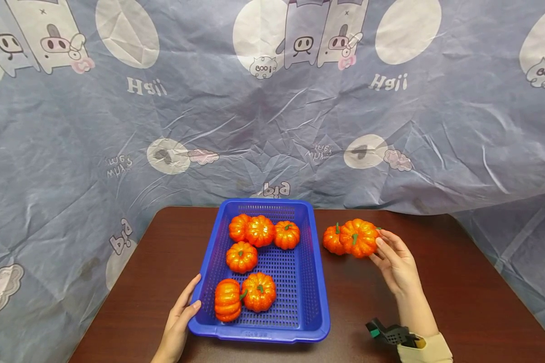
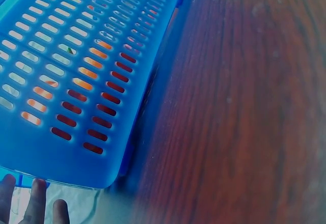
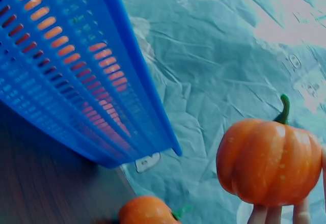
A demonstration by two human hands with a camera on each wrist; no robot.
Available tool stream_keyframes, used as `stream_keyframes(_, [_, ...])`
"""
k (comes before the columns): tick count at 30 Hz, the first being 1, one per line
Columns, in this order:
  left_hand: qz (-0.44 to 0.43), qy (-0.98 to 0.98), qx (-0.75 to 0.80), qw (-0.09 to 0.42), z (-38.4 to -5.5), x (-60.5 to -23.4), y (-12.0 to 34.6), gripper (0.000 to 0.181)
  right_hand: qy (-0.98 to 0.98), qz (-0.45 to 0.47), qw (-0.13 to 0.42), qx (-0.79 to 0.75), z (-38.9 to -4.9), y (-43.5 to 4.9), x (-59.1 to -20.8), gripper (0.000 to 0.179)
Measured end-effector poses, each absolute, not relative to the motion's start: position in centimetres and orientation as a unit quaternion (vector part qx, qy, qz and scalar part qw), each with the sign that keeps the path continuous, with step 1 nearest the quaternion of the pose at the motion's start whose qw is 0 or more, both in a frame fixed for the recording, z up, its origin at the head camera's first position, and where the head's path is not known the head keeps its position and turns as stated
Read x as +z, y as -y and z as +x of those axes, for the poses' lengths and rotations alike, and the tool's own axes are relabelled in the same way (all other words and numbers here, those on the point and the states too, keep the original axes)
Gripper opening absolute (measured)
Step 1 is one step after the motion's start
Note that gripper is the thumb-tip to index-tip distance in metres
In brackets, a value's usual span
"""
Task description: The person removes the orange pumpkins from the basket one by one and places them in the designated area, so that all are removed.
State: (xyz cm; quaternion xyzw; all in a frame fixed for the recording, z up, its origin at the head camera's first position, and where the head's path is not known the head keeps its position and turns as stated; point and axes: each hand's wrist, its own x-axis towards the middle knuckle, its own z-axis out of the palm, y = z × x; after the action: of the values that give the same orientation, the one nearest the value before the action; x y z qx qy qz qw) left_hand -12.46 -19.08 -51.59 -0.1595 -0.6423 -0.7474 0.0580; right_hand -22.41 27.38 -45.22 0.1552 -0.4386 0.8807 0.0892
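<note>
Head view: can count six orange pumpkins inside the blue basket, three across the far end, one just nearer, two side by side at the near end. Outside the basket, to its right, the held pumpkin and, partly hidden behind, a loose pumpkin on the table. Seems well along, judging by that split: six in, two not yet in. Also a bit of green by the fingertips, at the upper right of the held pumpkin; cannot tell whether from a further pumpkin out of sight, so no sure count of what is left.

Around the held pumpkin, the right hand, gripping with thumb and fingers; in the right wrist view, stem upward, apparently lifted off the table. At the basket's left rim, the left hand, fingers and thumb nearly straight and touching, probably just steadying. Down the right of the basket floor, bare mesh; room enough, by the look of it, for both outside pumpkins.
</note>
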Motion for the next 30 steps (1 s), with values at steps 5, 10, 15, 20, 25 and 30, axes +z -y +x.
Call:
stream_keyframes(5, [-0.16,0.647,-0.743,0.064,-12.5,-51.5,19.1,0.05,0.388,0.117,0.115,0.907,-22.4,-28.9,-45.4,0.03])
stream_keyframes(10, [-0.15,0.647,-0.744,0.07,-12.4,-51.4,18.9,0.05,0.362,0.062,0.142,0.919,-22.4,-30.3,-45.7,0.028])
stream_keyframes(15, [-0.145,0.652,-0.74,0.083,-12.3,-51.3,18.8,0.049,0.313,0.002,0.168,0.935,-22.3,-31.9,-46.2,0.025])
stream_keyframes(20, [-0.144,0.655,-0.737,0.087,-12.3,-51.3,18.8,0.049,0.266,-0.067,0.203,0.94,-22.3,-33.3,-46.7,0.023])
stream_keyframes(25, [-0.146,0.654,-0.737,0.085,-12.3,-51.3,18.8,0.049,0.245,-0.117,0.222,0.937,-22.5,-34.1,-47.6,0.022])
stream_keyframes(30, [-0.149,0.65,-0.74,0.081,-12.4,-51.3,18.7,0.049,0.242,-0.158,0.225,0.93,-22.7,-34.8,-48.7,0.021])
